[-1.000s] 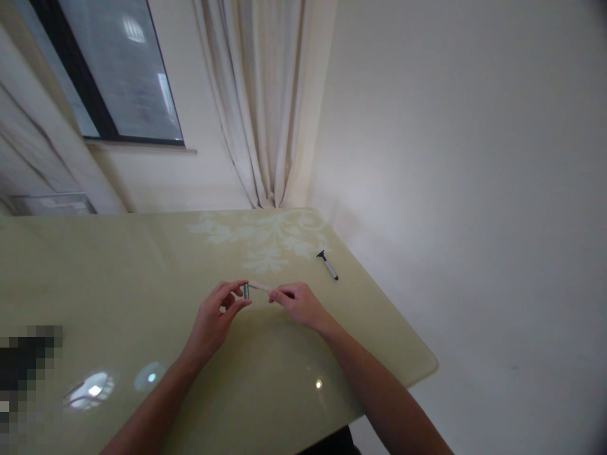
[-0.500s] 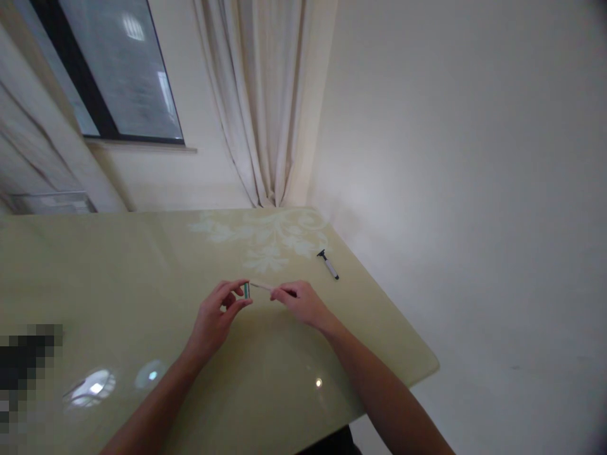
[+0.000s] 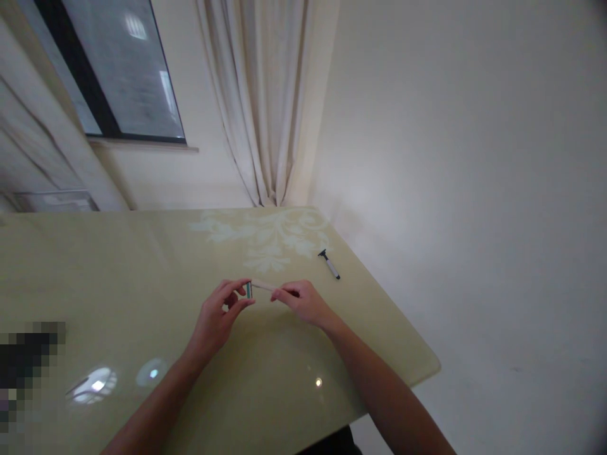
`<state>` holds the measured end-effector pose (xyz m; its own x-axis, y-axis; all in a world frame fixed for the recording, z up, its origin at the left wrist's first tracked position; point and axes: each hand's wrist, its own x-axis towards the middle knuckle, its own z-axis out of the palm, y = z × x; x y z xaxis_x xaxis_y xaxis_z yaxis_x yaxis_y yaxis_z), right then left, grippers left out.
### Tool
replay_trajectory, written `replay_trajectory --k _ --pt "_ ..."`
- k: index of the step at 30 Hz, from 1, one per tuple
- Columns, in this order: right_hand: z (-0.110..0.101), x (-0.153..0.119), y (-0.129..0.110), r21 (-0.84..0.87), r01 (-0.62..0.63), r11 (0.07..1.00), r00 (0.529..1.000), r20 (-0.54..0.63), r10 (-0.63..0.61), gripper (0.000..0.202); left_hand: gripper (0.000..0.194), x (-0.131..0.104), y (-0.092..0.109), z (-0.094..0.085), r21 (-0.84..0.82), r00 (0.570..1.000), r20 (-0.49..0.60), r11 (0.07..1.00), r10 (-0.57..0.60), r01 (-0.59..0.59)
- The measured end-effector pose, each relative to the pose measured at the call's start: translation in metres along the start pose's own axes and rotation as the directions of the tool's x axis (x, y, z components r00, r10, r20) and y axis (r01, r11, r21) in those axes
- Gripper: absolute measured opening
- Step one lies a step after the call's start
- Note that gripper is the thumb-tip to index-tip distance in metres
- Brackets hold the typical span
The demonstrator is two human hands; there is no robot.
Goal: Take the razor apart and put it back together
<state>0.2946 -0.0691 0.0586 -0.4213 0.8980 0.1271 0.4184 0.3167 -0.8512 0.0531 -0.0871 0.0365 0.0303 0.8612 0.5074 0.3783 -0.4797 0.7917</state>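
Between the thumb and fingertips of my left hand (image 3: 220, 313) is a small rectangular piece with a teal strip (image 3: 249, 291), held upright by its two ends just above the table. It resembles a razor cartridge, but its details are too small to be sure. My right hand (image 3: 303, 303) pinches a thin, pale stick (image 3: 263, 285) that points left. The stick's far tip reaches the upper end of the teal-striped piece; whether they touch, I cannot tell. Beyond my right hand, a razor (image 3: 331, 265) with a grey and black handle lies on the table.
The glossy, pale green table (image 3: 142, 272) has a white floral pattern near its back corner. A wall (image 3: 450, 189) runs along its right side. Curtains (image 3: 265, 95) and a window (image 3: 128, 76) stand behind. A blurred dark patch (image 3: 28, 360) covers the left edge.
The stick's tip has come closer to the teal-striped piece, closing most of the small gap. Both hands keep nearly the same place, and the razor lies as before.
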Motion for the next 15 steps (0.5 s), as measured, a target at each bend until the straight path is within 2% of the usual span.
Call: replay_trajectory --k 2,5,9,12,15 --pt "0.0006 -0.0002 -0.0004 -0.009 0.000 1.000 0.999 0.034 0.000 0.043 0.030 0.0001 0.0000 -0.0001 0.004 1.000 -0.003 1.000 0.008 -0.008" --pt "0.0014 -0.0006 -0.0009 -0.060 -0.002 0.998 1.000 -0.030 0.000 0.041 0.029 0.0007 -0.0003 -0.0010 0.009 1.000 -0.007 1.000 0.008 -0.008" --pt "0.0021 -0.0009 -0.0014 -0.029 0.005 1.000 0.999 0.047 -0.004 0.042 0.030 0.0014 0.0003 -0.0017 0.001 1.000 -0.014 1.000 0.004 -0.004" --pt "0.0024 -0.0011 -0.0021 -0.062 0.007 0.998 0.999 -0.042 -0.009 0.043 0.030 0.0017 0.0009 -0.0015 -0.001 1.000 -0.007 1.000 -0.002 0.002" --pt "0.0018 -0.0014 -0.0027 -0.037 0.009 0.999 1.000 0.027 -0.008 0.043 0.030 0.0020 0.0013 -0.0016 -0.005 1.000 -0.008 1.000 -0.008 0.008"
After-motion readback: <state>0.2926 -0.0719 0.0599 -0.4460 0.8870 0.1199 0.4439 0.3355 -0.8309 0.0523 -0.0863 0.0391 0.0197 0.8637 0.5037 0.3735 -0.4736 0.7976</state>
